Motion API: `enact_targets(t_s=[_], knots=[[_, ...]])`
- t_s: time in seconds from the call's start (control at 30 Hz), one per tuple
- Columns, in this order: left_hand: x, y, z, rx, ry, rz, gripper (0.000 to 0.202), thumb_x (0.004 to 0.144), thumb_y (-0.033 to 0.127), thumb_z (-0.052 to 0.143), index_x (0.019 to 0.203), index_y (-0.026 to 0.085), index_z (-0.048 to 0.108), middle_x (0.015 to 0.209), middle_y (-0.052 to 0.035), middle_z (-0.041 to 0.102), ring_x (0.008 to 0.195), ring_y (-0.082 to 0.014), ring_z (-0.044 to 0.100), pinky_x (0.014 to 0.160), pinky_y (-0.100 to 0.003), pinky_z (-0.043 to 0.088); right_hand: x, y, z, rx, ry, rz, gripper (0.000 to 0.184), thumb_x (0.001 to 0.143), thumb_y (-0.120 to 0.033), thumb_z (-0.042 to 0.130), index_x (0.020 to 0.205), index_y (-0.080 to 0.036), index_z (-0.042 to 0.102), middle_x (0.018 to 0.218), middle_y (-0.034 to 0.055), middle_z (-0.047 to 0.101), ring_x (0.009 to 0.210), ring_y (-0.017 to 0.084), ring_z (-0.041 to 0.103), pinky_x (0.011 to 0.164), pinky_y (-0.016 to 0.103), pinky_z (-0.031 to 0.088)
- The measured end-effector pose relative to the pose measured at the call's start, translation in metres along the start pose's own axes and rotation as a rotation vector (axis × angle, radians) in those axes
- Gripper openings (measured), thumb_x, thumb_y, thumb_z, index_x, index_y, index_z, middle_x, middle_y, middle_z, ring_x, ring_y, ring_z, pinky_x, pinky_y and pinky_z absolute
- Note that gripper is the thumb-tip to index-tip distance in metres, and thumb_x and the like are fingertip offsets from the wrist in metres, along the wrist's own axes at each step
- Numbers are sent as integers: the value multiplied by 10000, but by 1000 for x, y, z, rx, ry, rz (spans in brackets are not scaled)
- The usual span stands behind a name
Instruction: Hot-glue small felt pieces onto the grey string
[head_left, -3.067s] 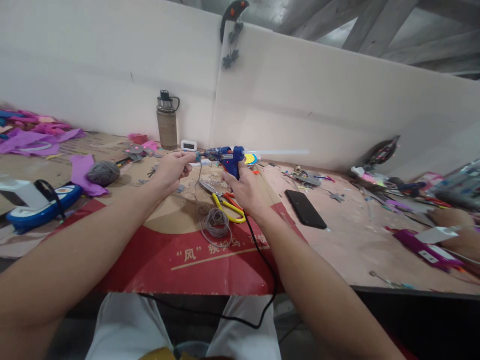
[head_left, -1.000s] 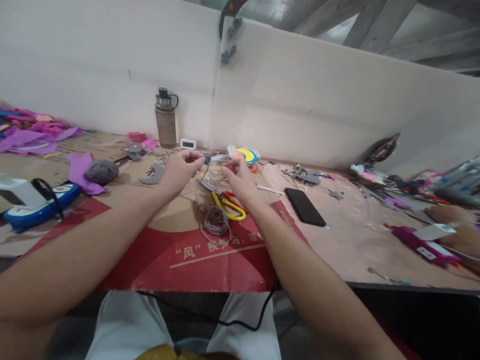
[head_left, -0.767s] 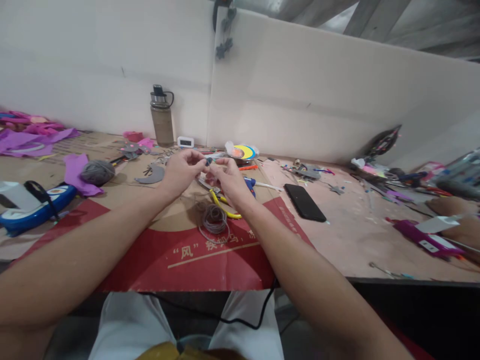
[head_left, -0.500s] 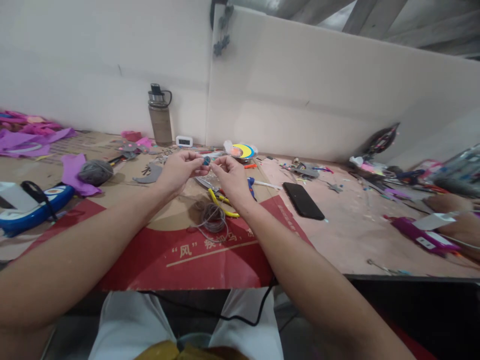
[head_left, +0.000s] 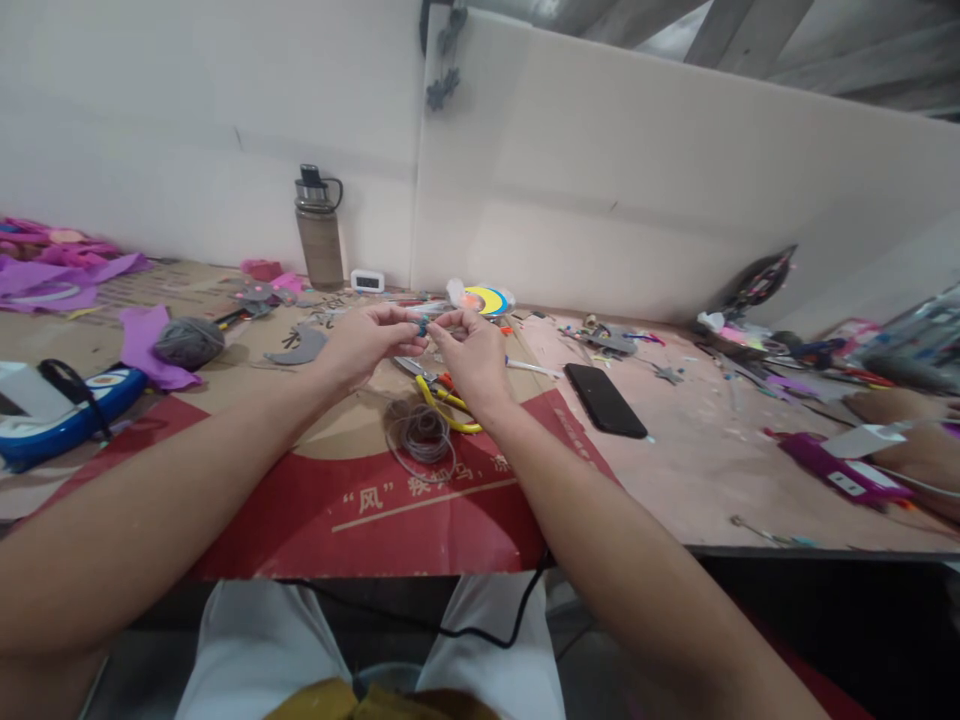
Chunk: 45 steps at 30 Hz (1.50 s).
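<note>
Between my fingertips is a small blue-green bead [head_left: 422, 327], too small to make out in detail. My left hand [head_left: 367, 345] pinches it from the left. From the right, my right hand [head_left: 471, 352] is closed at the bead, thumb and forefinger pressed together; any thread there is too fine to see. Below the hands lies a loose coil of grey yarn [head_left: 424, 434] on red printed cardboard [head_left: 300, 530]. Yellow-handled pliers [head_left: 431, 395] lie beside the coil, partly hidden by my right hand. A grey felt crescent moon [head_left: 304, 346] rests left of my left hand.
A black phone [head_left: 605, 399] lies to the right. A bottle [head_left: 321, 240] and a small white clock [head_left: 367, 281] stand by the wall. At left are a grey yarn ball [head_left: 189, 343] and a blue power strip [head_left: 75, 420]. Another person's arm [head_left: 911, 440] rests near a purple power strip [head_left: 840, 468].
Both hands have shifted slightly right, and my right hand has turned with its fingers curled more around the bead. The bead shows less between the fingertips.
</note>
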<state>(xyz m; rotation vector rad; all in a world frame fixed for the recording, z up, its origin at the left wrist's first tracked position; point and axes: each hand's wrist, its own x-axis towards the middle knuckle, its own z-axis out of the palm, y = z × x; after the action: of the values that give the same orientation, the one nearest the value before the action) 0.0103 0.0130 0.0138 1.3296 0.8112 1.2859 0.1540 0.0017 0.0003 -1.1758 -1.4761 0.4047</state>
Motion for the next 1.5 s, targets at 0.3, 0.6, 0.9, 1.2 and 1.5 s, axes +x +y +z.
enact_targets(t_s=[0.3, 0.6, 0.9, 1.2, 1.5], knots=[[-2, 2, 3, 172, 34, 36, 23, 724, 109, 645, 735, 129, 643, 597, -20, 642, 525, -102, 599, 585, -249, 512, -2, -2, -3, -143, 7, -147, 128, 809, -310, 614, 798, -182, 625, 745, 17, 635, 667, 120, 524, 639, 257, 378], [-8, 10, 5, 373, -5, 96, 42, 717, 109, 610, 709, 147, 625, 561, -5, 642, 534, -118, 625, 595, -255, 529, -6, -4, -5, -373, 34, -294, 115, 849, -289, 579, 859, -200, 652, 847, 53, 702, 748, 173, 609, 700, 297, 427], [-8, 12, 2, 512, -98, 149, 72, 710, 169, 634, 771, 135, 650, 643, -23, 682, 610, -133, 660, 642, -261, 539, -3, -1, -7, -378, -39, -278, 161, 860, -286, 562, 902, -192, 685, 865, 55, 717, 743, 165, 624, 699, 295, 442], [-11, 16, 5, 514, -78, 127, 62, 680, 90, 645, 670, 149, 661, 571, -33, 647, 524, -137, 618, 552, -246, 477, -4, -1, -7, -297, -122, -223, 151, 852, -290, 568, 854, -184, 676, 837, 73, 694, 736, 166, 616, 685, 300, 438], [-10, 22, 4, 845, 27, 224, 71, 647, 126, 650, 614, 177, 687, 499, 24, 567, 506, -105, 461, 519, -230, 313, 0, 4, -7, -132, -214, -131, 195, 853, -332, 552, 838, -181, 674, 798, 38, 694, 736, 156, 609, 685, 276, 421]])
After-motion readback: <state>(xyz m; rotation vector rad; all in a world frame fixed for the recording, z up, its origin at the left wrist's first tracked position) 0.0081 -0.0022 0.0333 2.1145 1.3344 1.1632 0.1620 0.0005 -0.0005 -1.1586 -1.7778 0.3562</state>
